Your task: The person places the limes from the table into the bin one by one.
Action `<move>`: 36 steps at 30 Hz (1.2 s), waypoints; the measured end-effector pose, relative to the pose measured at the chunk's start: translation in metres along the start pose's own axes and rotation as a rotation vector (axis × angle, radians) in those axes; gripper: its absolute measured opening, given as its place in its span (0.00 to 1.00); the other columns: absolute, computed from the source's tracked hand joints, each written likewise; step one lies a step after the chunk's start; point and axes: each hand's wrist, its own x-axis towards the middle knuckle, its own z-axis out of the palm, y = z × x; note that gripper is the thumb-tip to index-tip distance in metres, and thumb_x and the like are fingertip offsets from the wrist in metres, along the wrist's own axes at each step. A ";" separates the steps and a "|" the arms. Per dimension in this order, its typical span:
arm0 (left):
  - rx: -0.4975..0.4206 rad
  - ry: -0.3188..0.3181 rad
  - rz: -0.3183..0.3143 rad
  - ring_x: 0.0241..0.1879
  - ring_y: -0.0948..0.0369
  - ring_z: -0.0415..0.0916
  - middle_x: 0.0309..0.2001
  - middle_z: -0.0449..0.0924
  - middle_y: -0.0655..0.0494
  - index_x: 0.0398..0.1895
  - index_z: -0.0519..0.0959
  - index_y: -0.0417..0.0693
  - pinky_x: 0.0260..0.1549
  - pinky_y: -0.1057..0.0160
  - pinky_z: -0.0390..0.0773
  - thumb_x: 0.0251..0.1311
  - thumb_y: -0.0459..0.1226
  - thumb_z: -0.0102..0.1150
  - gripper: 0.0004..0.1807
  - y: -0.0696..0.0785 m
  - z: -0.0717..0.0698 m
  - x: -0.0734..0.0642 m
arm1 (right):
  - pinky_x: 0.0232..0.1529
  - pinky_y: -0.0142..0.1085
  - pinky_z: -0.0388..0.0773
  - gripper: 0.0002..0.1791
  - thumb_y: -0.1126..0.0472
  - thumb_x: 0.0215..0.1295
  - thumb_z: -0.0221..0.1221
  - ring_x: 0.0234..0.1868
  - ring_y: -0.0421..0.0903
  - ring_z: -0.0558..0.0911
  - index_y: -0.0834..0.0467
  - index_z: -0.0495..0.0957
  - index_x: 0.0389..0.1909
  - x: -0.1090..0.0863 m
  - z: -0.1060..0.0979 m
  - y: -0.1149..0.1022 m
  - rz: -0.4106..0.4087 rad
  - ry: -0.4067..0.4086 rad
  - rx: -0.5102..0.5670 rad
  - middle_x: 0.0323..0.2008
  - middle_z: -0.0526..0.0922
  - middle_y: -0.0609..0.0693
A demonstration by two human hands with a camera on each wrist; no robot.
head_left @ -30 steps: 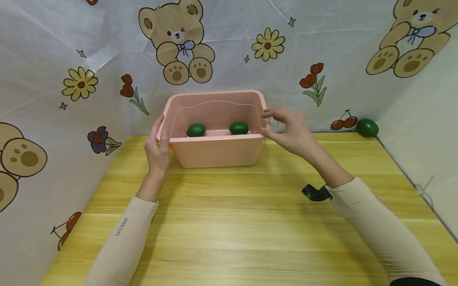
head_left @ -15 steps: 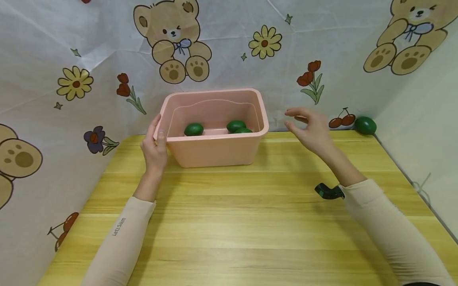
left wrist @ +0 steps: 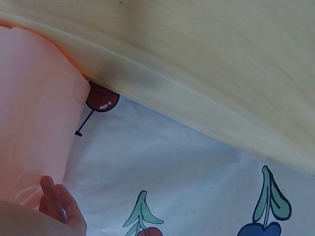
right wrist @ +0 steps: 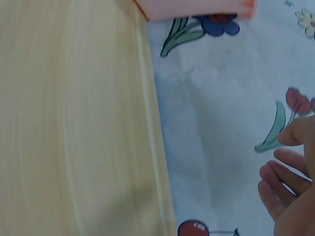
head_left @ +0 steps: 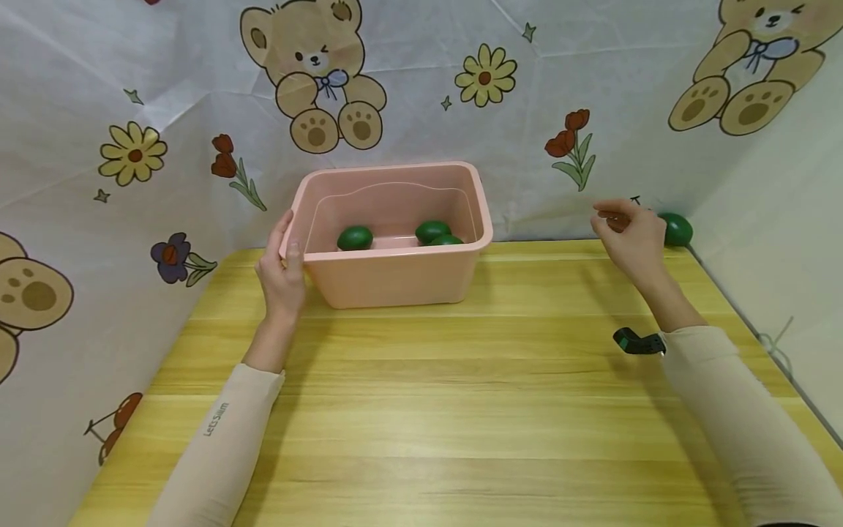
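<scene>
At the table's far right corner, toward two o'clock, a loose green avocado (head_left: 676, 229) lies just beyond the right hand (head_left: 628, 236), whose loosely curled fingers hold nothing. At eleven o'clock, the left hand (head_left: 282, 269) grips the pink tub (head_left: 395, 282) holding three avocados (head_left: 355, 237).

pink bin (head_left: 395, 274), upright, green avocado (head_left: 676, 229) beside wall
</scene>
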 end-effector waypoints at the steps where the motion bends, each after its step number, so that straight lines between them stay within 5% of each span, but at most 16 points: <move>1: -0.003 0.000 -0.001 0.64 0.52 0.81 0.67 0.81 0.55 0.73 0.77 0.55 0.62 0.46 0.81 0.68 0.51 0.46 0.32 0.000 0.000 0.000 | 0.69 0.38 0.74 0.19 0.56 0.74 0.60 0.44 0.25 0.81 0.61 0.86 0.58 0.000 -0.002 0.005 0.007 0.008 -0.002 0.53 0.88 0.64; 6: -0.006 0.004 -0.006 0.64 0.53 0.81 0.67 0.81 0.56 0.73 0.77 0.55 0.62 0.49 0.81 0.67 0.52 0.47 0.32 -0.001 0.001 -0.001 | 0.81 0.50 0.50 0.19 0.57 0.72 0.62 0.35 0.12 0.71 0.63 0.85 0.58 0.000 -0.011 0.028 0.046 0.041 0.016 0.49 0.90 0.62; 11: 0.000 0.008 -0.010 0.64 0.54 0.81 0.67 0.82 0.57 0.73 0.78 0.57 0.60 0.64 0.80 0.67 0.53 0.47 0.32 0.000 0.000 -0.001 | 0.65 0.32 0.72 0.22 0.54 0.74 0.60 0.38 0.17 0.73 0.61 0.83 0.62 -0.001 -0.020 0.045 0.159 0.068 -0.032 0.46 0.85 0.43; 13: -0.002 0.010 -0.011 0.63 0.54 0.81 0.67 0.82 0.57 0.72 0.78 0.57 0.57 0.71 0.78 0.67 0.52 0.47 0.32 0.000 0.000 -0.001 | 0.61 0.32 0.74 0.25 0.50 0.74 0.58 0.44 0.27 0.77 0.60 0.81 0.64 0.000 -0.024 0.051 0.208 0.065 -0.065 0.52 0.85 0.48; 16: -0.006 0.013 -0.009 0.63 0.53 0.82 0.66 0.82 0.56 0.72 0.78 0.56 0.56 0.75 0.76 0.66 0.52 0.47 0.33 0.000 0.000 -0.001 | 0.73 0.45 0.67 0.29 0.49 0.74 0.58 0.57 0.48 0.80 0.62 0.77 0.69 0.001 -0.031 0.060 0.268 0.059 -0.085 0.63 0.81 0.63; 19: -0.008 0.011 -0.004 0.63 0.53 0.81 0.67 0.82 0.56 0.72 0.78 0.54 0.57 0.74 0.77 0.66 0.52 0.47 0.33 0.000 0.000 -0.001 | 0.77 0.54 0.60 0.32 0.48 0.73 0.59 0.65 0.64 0.74 0.62 0.75 0.71 0.003 -0.039 0.071 0.325 0.076 -0.107 0.66 0.78 0.65; 25: -0.014 0.014 -0.005 0.64 0.52 0.81 0.67 0.82 0.57 0.73 0.78 0.55 0.58 0.72 0.79 0.67 0.52 0.47 0.33 0.001 0.001 -0.001 | 0.73 0.50 0.63 0.35 0.48 0.71 0.59 0.68 0.59 0.69 0.60 0.73 0.74 0.008 -0.052 0.097 0.421 0.088 -0.121 0.62 0.77 0.52; 30: -0.022 0.020 -0.004 0.64 0.52 0.81 0.67 0.82 0.57 0.72 0.78 0.55 0.56 0.76 0.77 0.67 0.51 0.47 0.32 0.001 0.002 -0.001 | 0.71 0.47 0.65 0.40 0.45 0.72 0.57 0.71 0.59 0.66 0.60 0.63 0.80 0.008 -0.062 0.111 0.506 0.039 -0.135 0.76 0.67 0.62; 36: -0.021 0.021 -0.025 0.63 0.54 0.81 0.66 0.82 0.58 0.72 0.79 0.57 0.55 0.77 0.76 0.67 0.50 0.47 0.31 0.001 0.002 -0.003 | 0.78 0.59 0.53 0.45 0.46 0.73 0.57 0.78 0.68 0.58 0.64 0.54 0.82 0.006 -0.062 0.126 0.486 -0.008 -0.118 0.79 0.60 0.69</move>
